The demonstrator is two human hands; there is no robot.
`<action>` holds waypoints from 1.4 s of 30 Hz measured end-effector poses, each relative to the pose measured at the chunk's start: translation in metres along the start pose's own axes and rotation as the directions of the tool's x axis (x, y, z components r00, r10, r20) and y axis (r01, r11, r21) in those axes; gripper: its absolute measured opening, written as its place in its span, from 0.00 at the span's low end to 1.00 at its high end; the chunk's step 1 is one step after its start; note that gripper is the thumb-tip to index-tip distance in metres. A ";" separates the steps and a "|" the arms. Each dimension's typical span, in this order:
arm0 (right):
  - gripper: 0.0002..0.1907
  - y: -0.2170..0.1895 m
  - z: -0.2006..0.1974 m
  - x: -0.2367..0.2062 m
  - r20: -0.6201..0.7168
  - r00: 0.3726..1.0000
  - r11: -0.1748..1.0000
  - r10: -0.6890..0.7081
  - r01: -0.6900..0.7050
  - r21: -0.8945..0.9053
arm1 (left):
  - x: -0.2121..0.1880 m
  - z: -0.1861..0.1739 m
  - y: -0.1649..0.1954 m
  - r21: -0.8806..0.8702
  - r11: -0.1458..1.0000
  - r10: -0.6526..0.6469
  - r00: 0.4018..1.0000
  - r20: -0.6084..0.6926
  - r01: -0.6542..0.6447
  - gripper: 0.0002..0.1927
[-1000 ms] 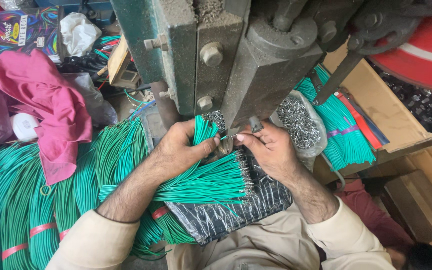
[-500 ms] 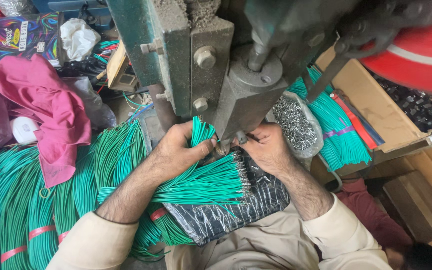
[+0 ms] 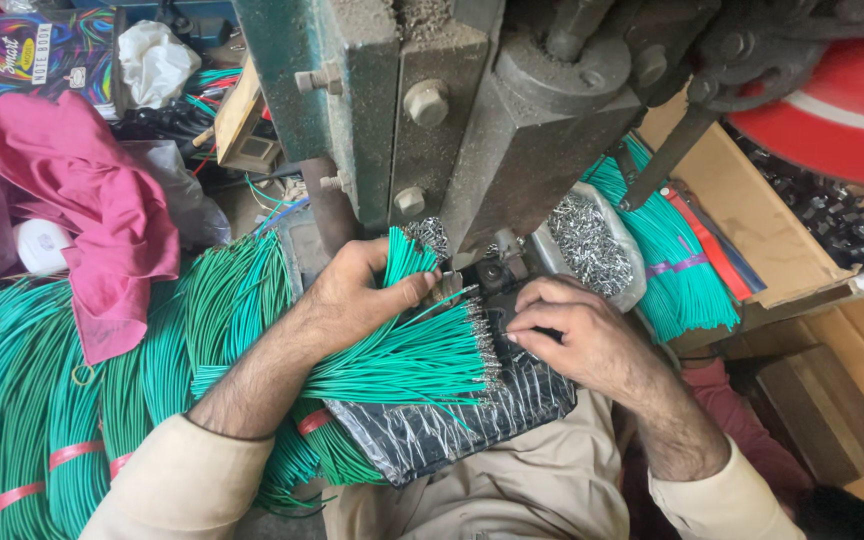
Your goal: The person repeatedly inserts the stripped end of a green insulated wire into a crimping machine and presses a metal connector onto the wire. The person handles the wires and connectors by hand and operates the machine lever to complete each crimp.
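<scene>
- While your left hand (image 3: 357, 300) is clamped around the bundle of green wires (image 3: 402, 360), the fan spreads toward three o'clock across the black plastic sheet (image 3: 452, 425) on your lap.
- Your right hand (image 3: 577, 335) pinches together at the metal-tipped ends; what sits between its fingertips is too small to tell.
- Judge these wires light, thin and springy: they slide against each other, so hold them near the middle, where your left grip sits, not at the crimped tips.
- At one o'clock, a clear bag (image 3: 592, 240) holds small silvery metal terminals, loose and easily spilled.
- At three o'clock, a cardboard box (image 3: 752, 225) carries more green wires tied with bands.
- At twelve o'clock, the press (image 3: 472, 120) stands just above both hands.
</scene>
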State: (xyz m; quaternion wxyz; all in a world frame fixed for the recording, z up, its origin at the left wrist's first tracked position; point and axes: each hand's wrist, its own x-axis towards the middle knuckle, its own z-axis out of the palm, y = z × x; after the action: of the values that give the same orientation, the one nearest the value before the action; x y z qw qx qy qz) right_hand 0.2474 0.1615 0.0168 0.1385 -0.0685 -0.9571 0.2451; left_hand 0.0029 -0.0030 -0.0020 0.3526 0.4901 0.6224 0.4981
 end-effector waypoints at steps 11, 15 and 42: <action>0.05 0.034 0.041 0.027 -0.122 0.946 0.645 0.301 -0.108 0.756 | 0.002 0.002 -0.002 -0.042 0.999 0.014 1.000 -0.011 -0.014 0.10; 0.09 0.031 0.057 0.035 -0.190 0.941 0.631 0.279 -0.030 0.775 | 0.001 0.003 -0.002 -0.026 0.999 0.048 0.999 -0.026 -0.048 0.09; 0.06 0.008 0.024 0.017 -0.144 0.987 0.804 0.075 0.025 0.594 | 0.000 0.003 -0.003 0.007 0.996 0.088 0.996 0.030 -0.088 0.13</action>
State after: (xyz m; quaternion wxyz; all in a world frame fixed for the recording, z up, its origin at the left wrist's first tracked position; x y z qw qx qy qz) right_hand 0.2245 0.1606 -0.0033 0.2261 -0.0539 -0.8172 0.5274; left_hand 0.0052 -0.0020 -0.0057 0.3376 0.5257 0.5970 0.5033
